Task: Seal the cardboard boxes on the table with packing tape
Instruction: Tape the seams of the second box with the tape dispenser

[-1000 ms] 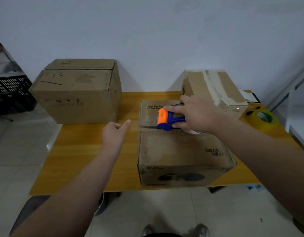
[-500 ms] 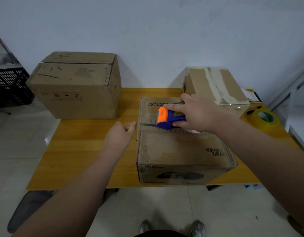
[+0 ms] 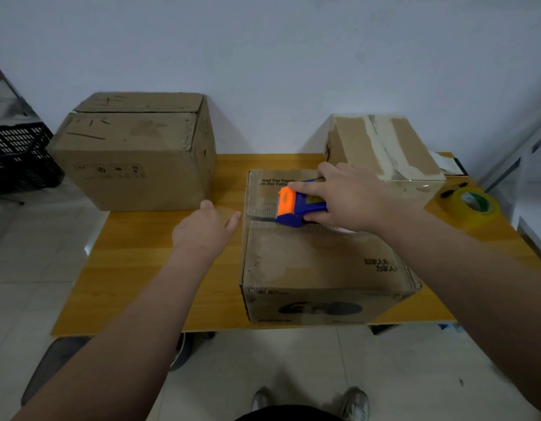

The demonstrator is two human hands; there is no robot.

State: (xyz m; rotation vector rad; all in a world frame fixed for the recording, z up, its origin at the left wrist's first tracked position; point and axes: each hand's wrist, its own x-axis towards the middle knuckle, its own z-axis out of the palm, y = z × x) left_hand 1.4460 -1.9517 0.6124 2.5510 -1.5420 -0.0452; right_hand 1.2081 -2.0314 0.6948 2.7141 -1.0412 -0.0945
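right hand point(image 3: 345, 199) clamps the tape dispenser point(image 3: 296, 206) on the box point(image 3: 308, 259) seam, sealing it. left hand point(image 3: 202, 232), slack, hovers beside, likely to brace.

Head-worn camera looks forward and down over the table point(image 3: 135, 268).

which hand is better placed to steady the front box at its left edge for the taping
Left. The left hand is open and free, right beside the front box's left top edge. The right hand is busy gripping the tape dispenser on the top seam.
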